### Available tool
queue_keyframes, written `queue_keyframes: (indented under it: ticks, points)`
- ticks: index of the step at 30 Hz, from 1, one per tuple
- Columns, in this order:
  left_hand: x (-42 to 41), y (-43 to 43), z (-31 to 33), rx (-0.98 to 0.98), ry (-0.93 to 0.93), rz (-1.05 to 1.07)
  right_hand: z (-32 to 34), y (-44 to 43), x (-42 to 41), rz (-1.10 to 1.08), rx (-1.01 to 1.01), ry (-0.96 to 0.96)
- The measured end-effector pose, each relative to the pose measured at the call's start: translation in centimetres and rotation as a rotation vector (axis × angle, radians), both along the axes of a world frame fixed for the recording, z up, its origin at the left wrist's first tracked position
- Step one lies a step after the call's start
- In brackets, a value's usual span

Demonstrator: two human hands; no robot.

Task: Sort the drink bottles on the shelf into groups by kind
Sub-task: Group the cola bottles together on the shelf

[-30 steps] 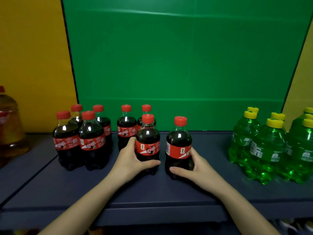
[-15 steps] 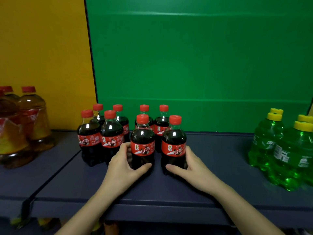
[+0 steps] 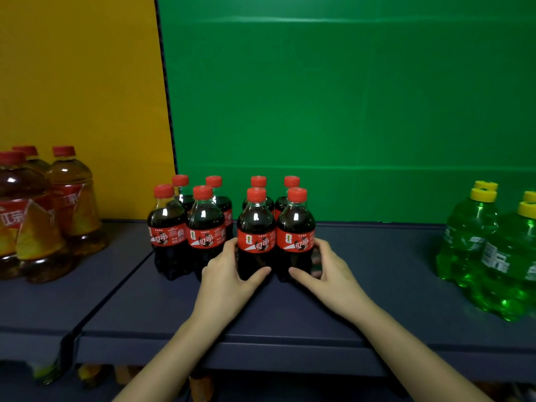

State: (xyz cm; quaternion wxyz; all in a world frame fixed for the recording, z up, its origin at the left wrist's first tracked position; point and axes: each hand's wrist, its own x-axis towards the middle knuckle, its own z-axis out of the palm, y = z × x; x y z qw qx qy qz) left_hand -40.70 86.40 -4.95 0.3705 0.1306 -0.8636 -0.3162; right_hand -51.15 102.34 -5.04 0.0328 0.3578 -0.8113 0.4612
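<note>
Several small cola bottles with red caps and red labels stand in a cluster on the dark blue shelf (image 3: 377, 285). My left hand (image 3: 229, 274) grips the lower body of the front cola bottle (image 3: 255, 227), thumb across its front. My right hand (image 3: 327, 271) grips the cola bottle beside it (image 3: 295, 224) in the same way. The two held bottles stand upright, side by side and nearly touching, just right of another front cola bottle (image 3: 205, 227). Several green soda bottles with yellow caps (image 3: 493, 250) stand at the right. Large amber tea bottles with red caps (image 3: 37, 216) stand at the left.
A green back panel (image 3: 348, 111) and a yellow back panel (image 3: 81, 97) close off the rear of the shelf. A seam runs between two shelf boards at the left. Bare shelf lies between the cola group and the green bottles. A lower shelf holds dimly seen items.
Both hands have slid their two cola bottles leftward toward the cola cluster and closer together. The camera has turned left, bringing the tea bottles into view.
</note>
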Motion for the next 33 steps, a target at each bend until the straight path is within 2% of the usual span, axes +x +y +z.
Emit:
queue_keyframes:
  ticks: [13,21,25,28,30,33]
  points:
    - [0.1,-0.3,0.0,-0.050,-0.024,0.008,0.1,-0.2,0.5,-0.032,0.078,0.093]
    - [0.8,-0.4,-0.3,-0.085,-0.082,-0.032,0.1,0.0,0.7,-0.017,0.064,0.060]
    - [2.6,-0.7,-0.5,-0.161,-0.068,0.017,0.1,1.4,1.3,-0.102,0.006,0.024]
    - [3.7,-0.1,0.0,-0.357,0.108,0.075,-0.1,3.5,2.2,-0.156,-0.068,0.069]
    - [3.6,1.1,0.7,-0.456,0.252,-0.002,0.4,5.4,2.8,-0.189,-0.115,0.119]
    - [2.1,3.5,1.5,-0.531,0.367,-0.160,1.6,8.7,3.2,-0.271,-0.148,0.221]
